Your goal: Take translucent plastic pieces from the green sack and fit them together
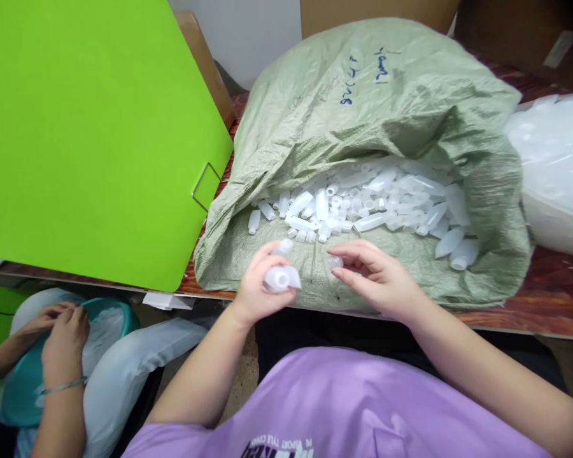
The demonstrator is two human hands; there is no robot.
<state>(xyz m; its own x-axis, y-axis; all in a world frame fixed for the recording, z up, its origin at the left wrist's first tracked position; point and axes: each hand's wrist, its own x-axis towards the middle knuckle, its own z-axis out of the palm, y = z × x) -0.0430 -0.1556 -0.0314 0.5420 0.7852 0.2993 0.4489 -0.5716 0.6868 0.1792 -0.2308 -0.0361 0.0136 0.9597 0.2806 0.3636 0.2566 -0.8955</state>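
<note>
My left hand (262,283) is closed round a few small translucent white plastic bottles (281,278), their necks turned toward me. Just to its right, my right hand (375,277) pinches a small clear plastic piece (335,261) between thumb and fingers; its exact kind is too blurred to tell. Both hands are above the front lip of a pale green woven sack (382,121). In the sack's open mouth lies a heap of loose white plastic bottles (370,221), pointing every way.
A large bright green board (90,140) with a wire loop (206,186) stands at left. On the right is a clear bag of white pieces (558,172). At lower left, a co-worker's hands (67,331) work over a teal basin (23,388). Cardboard (377,18) stands behind the sack.
</note>
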